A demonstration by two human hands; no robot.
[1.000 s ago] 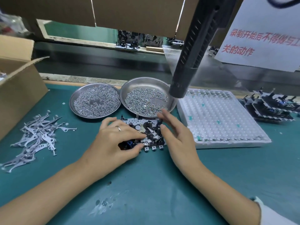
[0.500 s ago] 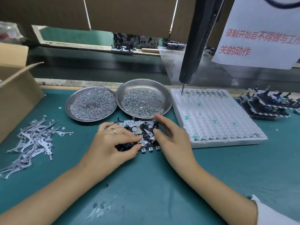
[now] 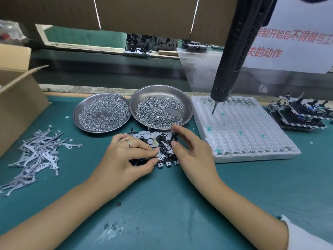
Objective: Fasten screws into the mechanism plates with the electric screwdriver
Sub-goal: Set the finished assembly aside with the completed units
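Head view: a person's two bare hands work over a green desk (image 3: 180,204), seen from above.
Mechanism plate: the mechanism plate (image 3: 158,141) lies flat at the frame's centre, between the two hands and just below the right-hand dish.
Left hand: the left hand (image 3: 126,157), a ring on one finger, rests on the left part of the plate with fingers curled, thumb and forefinger pinching at the plate's lower edge.
Right hand: the right hand (image 3: 191,150) sits at the plate's right edge, fingers loosely bent, fingertips touching the plate; whether it actually grips the plate cannot be told.
Electric screwdriver: the electric screwdriver (image 3: 234,51) hangs tilted from the upper right, unheld, its bit tip above the upper left part of the white tray.
Screws: screws (image 3: 158,112) fill two round metal dishes above the plate; the left dish (image 3: 77,112) and the right dish (image 3: 187,107) touch or overlap at their rims.
White tray: a white tray (image 3: 252,156) of many small cells lies right of the hands, a few green bits in it.
Stacked mechanisms: stacked mechanisms (image 3: 297,116) sit at the far right edge.
Metal levers: a loose heap of thin metal levers (image 3: 36,152) lies at the left.
Cardboard box: an open cardboard box (image 3: 19,101) stands at the left edge.
Paper sign: a paper sign (image 3: 288,42) with red characters hangs at the upper right.
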